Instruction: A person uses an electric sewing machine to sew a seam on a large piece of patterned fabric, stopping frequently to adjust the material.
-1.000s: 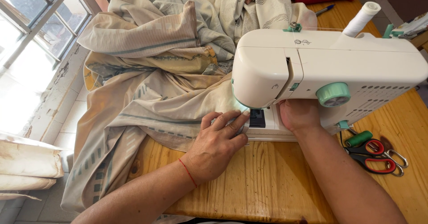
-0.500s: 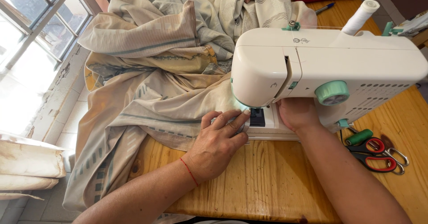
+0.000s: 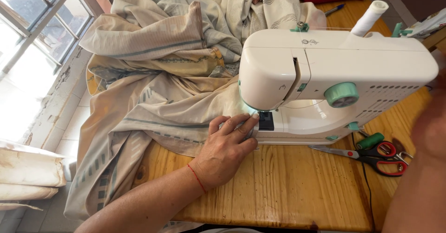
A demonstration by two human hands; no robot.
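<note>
Pressing flat on the beige patterned fabric [image 3: 153, 98], the left hand [image 3: 227, 147] lies palm down with its fingers spread and nearly straight, their tips just beside the needle area of the white sewing machine [image 3: 334, 75]; it grips nothing, only holding the cloth against the machine bed. A thin red string bracelet [image 3: 197, 178] circles that wrist. The fabric lies heaped to the left of and behind the machine and spills over the left edge of the wooden table [image 3: 288, 191]. The right hand [image 3: 429, 131] shows only as a blurred shape at the right border, near the machine's end, and how far it is open cannot be told. Red-handled scissors [image 3: 371, 156] lie on the table just right of the machine's base, beside a green thread spool [image 3: 370, 140]. A white thread cone [image 3: 369, 17] stands on top of the machine.
</note>
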